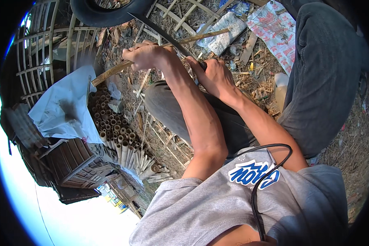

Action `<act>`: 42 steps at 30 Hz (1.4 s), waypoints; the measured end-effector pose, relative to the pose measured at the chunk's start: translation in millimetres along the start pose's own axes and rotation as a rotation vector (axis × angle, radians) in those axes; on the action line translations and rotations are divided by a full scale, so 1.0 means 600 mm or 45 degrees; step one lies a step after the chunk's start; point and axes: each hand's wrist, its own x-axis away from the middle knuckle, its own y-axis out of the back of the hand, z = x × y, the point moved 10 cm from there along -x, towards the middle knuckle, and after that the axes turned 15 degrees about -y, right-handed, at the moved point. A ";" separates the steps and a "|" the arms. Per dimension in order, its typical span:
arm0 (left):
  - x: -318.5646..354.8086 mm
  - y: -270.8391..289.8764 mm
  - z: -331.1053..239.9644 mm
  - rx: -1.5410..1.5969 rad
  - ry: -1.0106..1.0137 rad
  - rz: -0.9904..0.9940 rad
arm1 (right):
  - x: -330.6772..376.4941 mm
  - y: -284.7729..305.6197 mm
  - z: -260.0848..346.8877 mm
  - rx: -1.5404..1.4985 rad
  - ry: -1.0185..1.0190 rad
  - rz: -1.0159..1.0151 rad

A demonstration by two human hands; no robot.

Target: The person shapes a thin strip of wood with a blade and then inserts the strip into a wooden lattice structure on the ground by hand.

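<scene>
My left hand [145, 56] is closed around a long bamboo stick [110, 73], which slants from lower left to upper right past both sides of the fist. In my right hand [215, 78] is the dark handle of a long knife [156, 28]. Its dark blade points up and to the left. Just right of my left hand, the blade crosses the stick; whether its edge bites into the wood I cannot tell. Both hands are in front of my bent legs, in dark trousers [324, 82].
Cut bamboo tubes [117, 127] are stacked at the left, beside a white sheet [65, 110] with a dark patch. A black tyre [115, 14] lies at the top. Beyond the hands are a bamboo lattice [184, 18], a pale bundle [225, 33] and a red-and-white printed sheet [276, 30].
</scene>
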 end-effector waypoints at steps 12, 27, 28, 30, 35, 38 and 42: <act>0.022 -0.045 0.006 -0.008 0.084 0.086 | 0.053 0.056 -0.037 0.039 -0.151 0.097; 0.062 -0.087 0.000 0.087 0.054 0.223 | -0.016 0.051 -0.029 -0.083 -0.477 0.192; 0.084 -0.121 -0.001 0.313 0.029 0.424 | -0.056 0.064 -0.043 -0.143 -0.496 0.142; 0.105 -0.143 -0.023 0.433 -0.085 0.615 | -0.108 0.063 -0.086 -0.477 -0.643 0.090; 0.097 -0.147 -0.023 0.221 -0.082 0.491 | -0.088 0.073 -0.117 -0.441 -0.723 0.082; 0.059 -0.127 0.006 0.093 0.004 0.367 | -0.084 0.071 -0.040 -0.145 -0.405 -0.005; 0.041 -0.115 0.007 0.045 -0.003 0.329 | -0.046 0.060 0.073 -0.243 -0.057 0.054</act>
